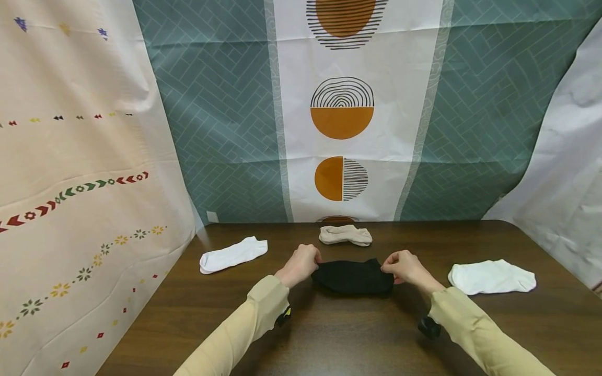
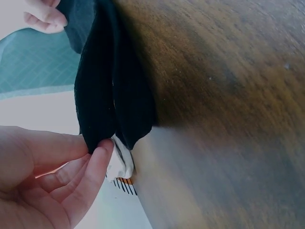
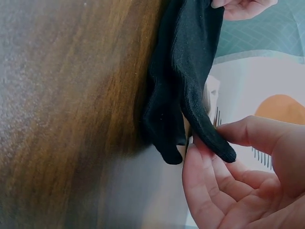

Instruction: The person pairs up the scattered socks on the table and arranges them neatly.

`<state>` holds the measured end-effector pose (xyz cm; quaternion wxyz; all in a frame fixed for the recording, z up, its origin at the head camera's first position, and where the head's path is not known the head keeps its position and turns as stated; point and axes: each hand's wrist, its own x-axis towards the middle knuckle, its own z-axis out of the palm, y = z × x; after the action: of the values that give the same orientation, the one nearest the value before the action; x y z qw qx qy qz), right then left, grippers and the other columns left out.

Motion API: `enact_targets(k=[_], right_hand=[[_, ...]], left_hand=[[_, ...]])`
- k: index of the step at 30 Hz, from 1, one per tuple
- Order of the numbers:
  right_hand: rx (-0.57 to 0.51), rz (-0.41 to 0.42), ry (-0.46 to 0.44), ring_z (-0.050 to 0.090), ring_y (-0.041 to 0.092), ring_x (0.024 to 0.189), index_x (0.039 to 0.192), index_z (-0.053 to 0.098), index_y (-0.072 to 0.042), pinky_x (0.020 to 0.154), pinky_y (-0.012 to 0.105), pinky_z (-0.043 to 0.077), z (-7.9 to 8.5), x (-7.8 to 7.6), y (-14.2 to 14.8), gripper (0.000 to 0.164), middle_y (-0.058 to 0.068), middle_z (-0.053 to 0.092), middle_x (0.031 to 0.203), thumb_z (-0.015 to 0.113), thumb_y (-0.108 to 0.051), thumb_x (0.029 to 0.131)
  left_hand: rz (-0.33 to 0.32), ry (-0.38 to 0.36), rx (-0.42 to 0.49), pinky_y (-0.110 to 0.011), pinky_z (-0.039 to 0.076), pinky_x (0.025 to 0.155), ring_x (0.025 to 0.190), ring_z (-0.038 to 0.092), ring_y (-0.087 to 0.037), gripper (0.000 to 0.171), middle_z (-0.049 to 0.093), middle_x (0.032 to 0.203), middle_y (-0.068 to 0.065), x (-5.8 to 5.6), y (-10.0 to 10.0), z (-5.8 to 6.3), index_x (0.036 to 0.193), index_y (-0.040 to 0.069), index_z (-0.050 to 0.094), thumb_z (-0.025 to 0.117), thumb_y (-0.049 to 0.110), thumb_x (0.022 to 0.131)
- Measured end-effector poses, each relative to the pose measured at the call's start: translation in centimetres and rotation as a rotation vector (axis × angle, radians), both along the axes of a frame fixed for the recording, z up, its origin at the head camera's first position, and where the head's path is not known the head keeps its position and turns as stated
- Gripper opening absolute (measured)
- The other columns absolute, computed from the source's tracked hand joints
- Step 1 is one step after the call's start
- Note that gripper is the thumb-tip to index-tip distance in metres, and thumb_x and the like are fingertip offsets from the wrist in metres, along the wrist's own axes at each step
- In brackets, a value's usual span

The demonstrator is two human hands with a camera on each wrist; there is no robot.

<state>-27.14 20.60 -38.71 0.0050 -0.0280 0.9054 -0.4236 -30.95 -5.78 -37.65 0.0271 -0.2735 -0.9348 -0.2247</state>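
Note:
A pair of black socks (image 1: 352, 278) lies stretched sideways between both hands, one layer over the other. My left hand (image 1: 300, 265) pinches the left end of the upper layer between thumb and fingers. At the opposite end, my right hand (image 1: 408, 267) pinches an edge near the corner that sticks up. In the left wrist view the two black layers (image 2: 97, 90) part slightly along a gap. The right wrist view shows the lower sock (image 3: 159, 119) hanging free of the fingers, close to the wood.
On the brown wooden table (image 1: 338, 334), folded beige socks (image 1: 345, 235) lie just beyond the black ones. White socks (image 1: 233, 254) lie at the left, and another white pair (image 1: 491, 277) lies right of my right hand. A patterned curtain (image 1: 226, 130) hangs behind the table.

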Motion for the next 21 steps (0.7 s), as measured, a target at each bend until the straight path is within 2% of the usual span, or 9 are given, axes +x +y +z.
enact_targets(k=[14, 21], right_hand=[[0.007, -0.003, 0.002, 0.049, 0.014, 0.049, 0.078, 0.063, 0.002, 0.05, 0.031, 0.049, -0.37, -0.23, -0.1, 0.008, 0.004, 0.051, 0.066, 0.065, -0.006, 0.078], [0.018, -0.007, -0.013, 0.05, 0.014, 0.049, 0.078, 0.063, 0.002, 0.05, 0.03, 0.049, -0.62, -0.16, -0.03, 0.01, 0.005, 0.052, 0.067, 0.065, -0.007, 0.079]], left_hand=[[-0.013, 0.044, -0.02, -0.025, 0.045, 0.059, 0.066, 0.056, -0.014, 0.01, 0.062, 0.076, -0.008, 0.19, -0.2, -0.32, 0.081, 0.0, 0.066, 0.065, -0.007, 0.075], [-0.014, 0.036, -0.008, -0.024, 0.045, 0.058, 0.065, 0.056, -0.013, 0.009, 0.061, 0.074, -0.006, 0.15, -0.26, -0.61, 0.081, 0.0, 0.066, 0.065, -0.007, 0.076]])
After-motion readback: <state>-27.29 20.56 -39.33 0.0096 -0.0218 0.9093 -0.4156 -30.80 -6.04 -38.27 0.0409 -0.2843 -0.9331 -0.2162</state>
